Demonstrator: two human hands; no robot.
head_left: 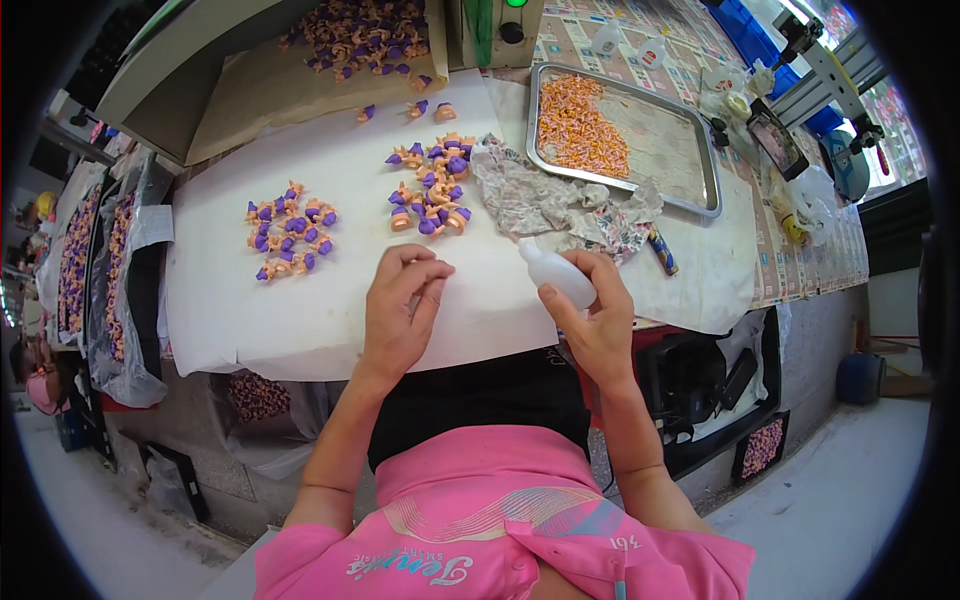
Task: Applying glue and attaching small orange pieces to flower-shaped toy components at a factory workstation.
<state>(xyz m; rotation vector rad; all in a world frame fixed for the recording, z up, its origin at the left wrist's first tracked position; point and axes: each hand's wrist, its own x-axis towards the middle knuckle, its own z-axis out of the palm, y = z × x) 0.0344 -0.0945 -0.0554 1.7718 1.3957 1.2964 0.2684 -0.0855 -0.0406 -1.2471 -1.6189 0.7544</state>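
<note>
Right hand (597, 318) grips a white squeeze bottle (556, 273), nozzle aimed toward the left hand (400, 305), whose fingertips pinch together; whether they hold anything, I can't tell.

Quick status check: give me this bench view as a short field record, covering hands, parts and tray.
left hand: fingertips pinched together over the white sheet; anything held is too small to tell
right hand: grips a small white squeeze bottle, nozzle pointing toward the left hand
near pile: purple and orange small parts, loose on the sheet
far pile: same parts, beside a crumpled cloth
metal tray: orange pieces heaped in its left half
</note>
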